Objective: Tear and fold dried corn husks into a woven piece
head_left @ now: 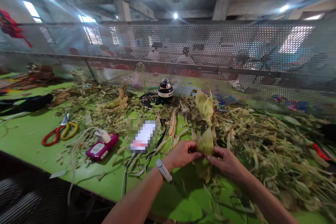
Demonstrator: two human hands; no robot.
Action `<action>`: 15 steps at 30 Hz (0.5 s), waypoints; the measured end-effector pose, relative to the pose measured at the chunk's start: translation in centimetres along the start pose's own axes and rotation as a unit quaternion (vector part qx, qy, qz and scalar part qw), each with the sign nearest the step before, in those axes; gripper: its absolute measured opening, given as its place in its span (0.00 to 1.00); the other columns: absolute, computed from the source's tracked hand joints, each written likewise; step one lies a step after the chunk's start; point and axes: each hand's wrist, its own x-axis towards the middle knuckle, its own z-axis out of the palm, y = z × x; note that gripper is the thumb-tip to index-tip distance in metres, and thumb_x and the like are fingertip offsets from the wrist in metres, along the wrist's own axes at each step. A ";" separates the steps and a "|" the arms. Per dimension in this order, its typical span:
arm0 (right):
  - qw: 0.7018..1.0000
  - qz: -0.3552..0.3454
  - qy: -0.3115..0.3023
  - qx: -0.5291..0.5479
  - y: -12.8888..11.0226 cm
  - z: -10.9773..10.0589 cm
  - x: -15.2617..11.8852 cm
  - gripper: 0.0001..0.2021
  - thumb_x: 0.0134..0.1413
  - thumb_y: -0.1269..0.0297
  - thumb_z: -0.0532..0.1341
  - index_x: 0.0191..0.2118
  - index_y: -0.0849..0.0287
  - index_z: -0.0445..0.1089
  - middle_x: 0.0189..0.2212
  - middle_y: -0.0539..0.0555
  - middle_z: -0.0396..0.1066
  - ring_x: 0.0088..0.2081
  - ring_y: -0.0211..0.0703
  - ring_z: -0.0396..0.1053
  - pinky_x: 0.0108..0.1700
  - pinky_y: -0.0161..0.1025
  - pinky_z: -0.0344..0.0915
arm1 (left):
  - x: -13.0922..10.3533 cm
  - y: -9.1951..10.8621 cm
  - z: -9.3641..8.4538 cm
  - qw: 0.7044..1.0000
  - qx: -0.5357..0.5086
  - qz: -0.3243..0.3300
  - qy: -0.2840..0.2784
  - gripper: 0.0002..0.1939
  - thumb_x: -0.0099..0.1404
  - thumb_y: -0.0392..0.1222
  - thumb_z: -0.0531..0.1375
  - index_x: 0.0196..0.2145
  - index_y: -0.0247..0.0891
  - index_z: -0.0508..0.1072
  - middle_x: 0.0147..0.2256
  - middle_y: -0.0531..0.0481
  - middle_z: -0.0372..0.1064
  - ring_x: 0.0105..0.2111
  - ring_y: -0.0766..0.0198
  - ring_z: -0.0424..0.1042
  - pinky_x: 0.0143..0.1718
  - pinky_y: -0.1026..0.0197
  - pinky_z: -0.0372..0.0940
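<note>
Between my two hands is a pale green-yellow dried corn husk (205, 143), pointed at the top and with a loose part hanging below my fingers. My left hand (182, 154), with a white band on the wrist, pinches its left side between thumb and fingers. On the other side my right hand (225, 161) grips the husk with thumb and fingertips. Just beyond stands another folded husk piece (204, 105), wide and cupped at the top. Whether it joins the held husk I cannot tell. Heaped husk strips (283, 161) lie to the right of my right hand.
A phone (144, 135) with a cable lies left of my hands. Beside it are a magenta power strip (102, 147) with a white plug and red-and-yellow-handled scissors (60, 131). A black round container (165, 92) stands before the perforated metal screen (168, 49). Shreds cover much of the green table (34, 154).
</note>
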 end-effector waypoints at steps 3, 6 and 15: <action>0.998 -0.018 0.025 -0.060 0.2 0.4 -0.1 0.12 0.49 0.61 0.58 0.35 0.63 0.74 0.29 0.55 0.74 0.34 0.50 0.70 0.37 0.41 0.67 | 0.0 -0.2 -0.1 0.998 0.051 0.020 0.007 0.13 0.54 0.48 0.62 0.30 0.33 0.75 0.25 0.51 0.67 0.26 0.65 0.62 0.29 0.65 0.58; 0.991 -0.042 0.047 -0.121 0.2 0.6 -0.3 0.11 0.49 0.62 0.57 0.30 0.63 0.74 0.25 0.54 0.72 0.31 0.47 0.69 0.34 0.38 0.65 | -0.1 -0.4 0.0 0.995 0.090 0.034 0.007 0.11 0.55 0.45 0.61 0.30 0.34 0.74 0.25 0.52 0.67 0.26 0.65 0.61 0.27 0.66 0.57; 0.989 -0.065 0.029 -0.131 -0.6 0.6 -0.5 0.11 0.52 0.63 0.54 0.30 0.62 0.72 0.27 0.54 0.72 0.31 0.46 0.69 0.34 0.37 0.65 | -0.1 -0.2 -0.3 0.996 0.081 0.025 -0.033 0.14 0.57 0.48 0.59 0.33 0.34 0.76 0.27 0.51 0.71 0.26 0.65 0.63 0.28 0.66 0.58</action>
